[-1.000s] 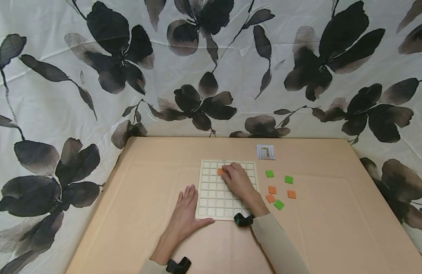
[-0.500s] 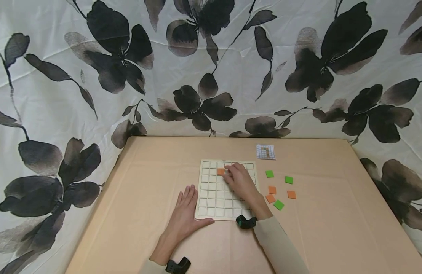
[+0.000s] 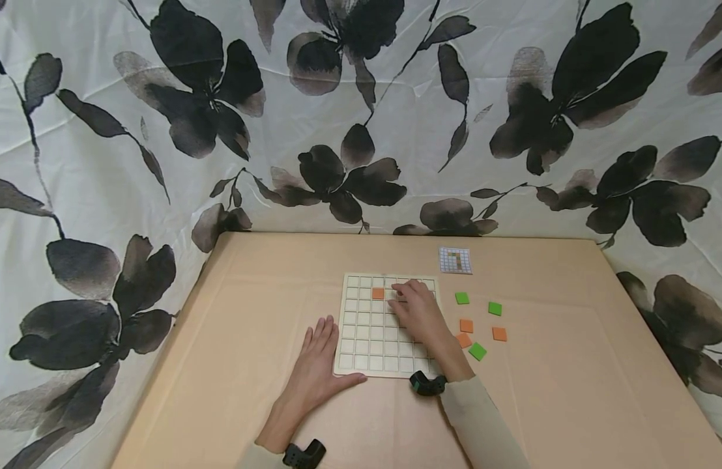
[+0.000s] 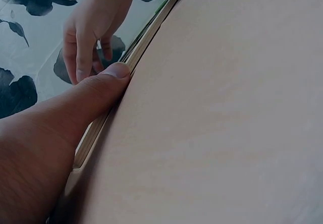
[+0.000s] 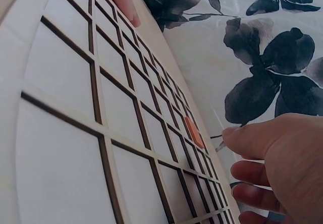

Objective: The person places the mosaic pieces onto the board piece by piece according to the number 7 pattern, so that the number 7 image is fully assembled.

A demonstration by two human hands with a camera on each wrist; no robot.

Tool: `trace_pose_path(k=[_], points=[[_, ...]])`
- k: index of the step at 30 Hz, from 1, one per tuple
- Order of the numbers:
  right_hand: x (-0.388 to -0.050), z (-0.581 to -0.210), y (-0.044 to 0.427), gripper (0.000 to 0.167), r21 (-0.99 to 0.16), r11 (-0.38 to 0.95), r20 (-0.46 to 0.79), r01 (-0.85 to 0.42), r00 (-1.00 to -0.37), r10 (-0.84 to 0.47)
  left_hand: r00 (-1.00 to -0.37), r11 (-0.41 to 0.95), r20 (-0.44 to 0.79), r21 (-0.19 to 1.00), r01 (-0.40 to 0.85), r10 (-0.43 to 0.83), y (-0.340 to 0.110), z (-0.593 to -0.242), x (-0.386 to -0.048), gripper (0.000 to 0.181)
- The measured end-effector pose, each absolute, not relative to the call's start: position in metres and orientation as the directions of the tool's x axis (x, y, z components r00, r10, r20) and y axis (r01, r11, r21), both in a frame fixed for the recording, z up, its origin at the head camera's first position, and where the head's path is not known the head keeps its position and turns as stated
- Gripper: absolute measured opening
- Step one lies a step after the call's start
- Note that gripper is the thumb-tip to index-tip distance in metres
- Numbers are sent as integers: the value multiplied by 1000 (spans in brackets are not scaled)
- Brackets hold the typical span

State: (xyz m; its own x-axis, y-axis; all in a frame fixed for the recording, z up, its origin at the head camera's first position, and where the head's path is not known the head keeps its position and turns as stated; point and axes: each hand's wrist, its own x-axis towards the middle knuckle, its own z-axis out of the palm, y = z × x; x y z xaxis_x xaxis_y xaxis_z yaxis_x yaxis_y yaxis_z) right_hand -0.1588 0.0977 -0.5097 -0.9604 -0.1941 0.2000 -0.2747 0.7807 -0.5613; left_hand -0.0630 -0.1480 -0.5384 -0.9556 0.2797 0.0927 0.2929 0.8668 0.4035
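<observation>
A white grid board (image 3: 355,339) lies on the table with one orange square tile (image 3: 378,294) seated in a cell of its second row from the back. My left hand (image 3: 318,365) rests at the board's left front corner, fingers straight along its side. Its thumb touches the front edge, as the left wrist view also shows. Over the back right part of the board hovers my right hand (image 3: 416,309), fingers loosely bent, with nothing visible in them. In the right wrist view its thumb (image 5: 239,137) stands apart from the fingers, right of the seated tile.
Right of the board lie loose green tiles (image 3: 462,298) and orange tiles (image 3: 499,333), several in all. A small printed grid card (image 3: 455,260) lies behind them. The tan tabletop (image 3: 572,391) ends at a floral cloth (image 3: 343,130) hanging behind and at the sides.
My right hand has drawn back to the right from the orange tile, leaving it in its cell and fully in sight. The left hand has stayed in place.
</observation>
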Motion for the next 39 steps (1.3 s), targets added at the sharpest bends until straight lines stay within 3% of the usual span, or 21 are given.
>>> trace_pose_path(k=[8,39], points=[[-157,-511,106,32,-562,776,248,-287,-953,-173,-956,867,83,405,290,281,-148,-538,-63,120],[-156,-509,128,35,-624,754,220,-207,-972,-86,-956,861,91,416,292,280,-150,-542,-62,120]])
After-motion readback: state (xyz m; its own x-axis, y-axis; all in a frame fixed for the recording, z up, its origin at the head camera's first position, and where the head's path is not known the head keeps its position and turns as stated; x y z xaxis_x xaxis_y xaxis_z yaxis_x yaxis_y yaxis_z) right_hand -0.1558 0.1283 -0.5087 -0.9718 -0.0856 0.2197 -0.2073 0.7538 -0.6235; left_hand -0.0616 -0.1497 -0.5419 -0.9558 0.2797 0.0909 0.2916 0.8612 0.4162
